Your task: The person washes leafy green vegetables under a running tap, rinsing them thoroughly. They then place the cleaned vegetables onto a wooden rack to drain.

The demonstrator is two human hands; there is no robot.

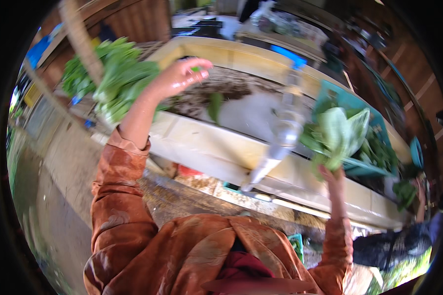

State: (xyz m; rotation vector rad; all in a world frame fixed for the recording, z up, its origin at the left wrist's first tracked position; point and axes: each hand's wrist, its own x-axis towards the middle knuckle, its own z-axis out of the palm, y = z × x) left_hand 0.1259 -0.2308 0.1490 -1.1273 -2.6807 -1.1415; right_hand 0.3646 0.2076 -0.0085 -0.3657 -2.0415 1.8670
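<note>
My right hand (330,173) grips a leafy green vegetable (334,132) by its stem end, in front of a teal plastic crate (326,96) that holds more greens. My left hand (182,75) is raised over the left end of a tiled trough (206,134); its fingers are curled and apart, and a small bit of green shows by them. Next to my left forearm lies a pile of leafy greens (122,84). A loose leaf (215,107) and dark dirt are in the trough.
A pipe with a blue fitting (299,61) crosses the trough. A wooden post (81,40) stands at the left. Behind the trough is a table (284,40) with plastic bags. At the far right, another person's hand (421,191) is near greens (404,192).
</note>
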